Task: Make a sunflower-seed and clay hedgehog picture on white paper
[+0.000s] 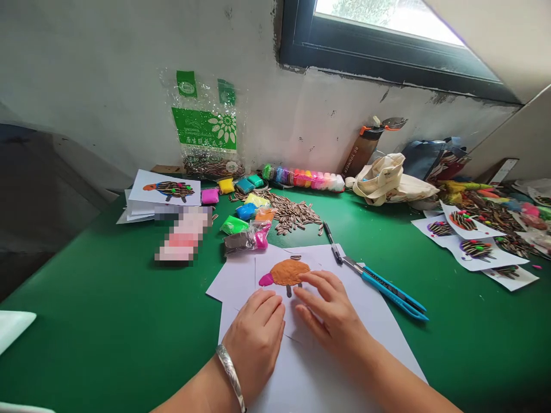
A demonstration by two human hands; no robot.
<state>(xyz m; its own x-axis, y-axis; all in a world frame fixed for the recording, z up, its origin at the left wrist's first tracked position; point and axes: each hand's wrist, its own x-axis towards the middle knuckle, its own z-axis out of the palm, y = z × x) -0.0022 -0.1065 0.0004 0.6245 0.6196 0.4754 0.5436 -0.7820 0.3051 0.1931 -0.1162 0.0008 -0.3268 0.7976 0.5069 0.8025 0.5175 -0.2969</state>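
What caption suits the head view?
Left hand and right hand at an orange-and-magenta clay figure on white paper, striped seeds heaped beyond.

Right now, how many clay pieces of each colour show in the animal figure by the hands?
Orange: 1, the body
Pink: 1, the head
Dark: 2, the legs, one partly covered by the right hand
Total: 4 showing

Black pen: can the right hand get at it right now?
Likely yes: the black pen lies just beyond the right hand, nothing on top of it, only white paper between; the blue tool lies close to its near end.
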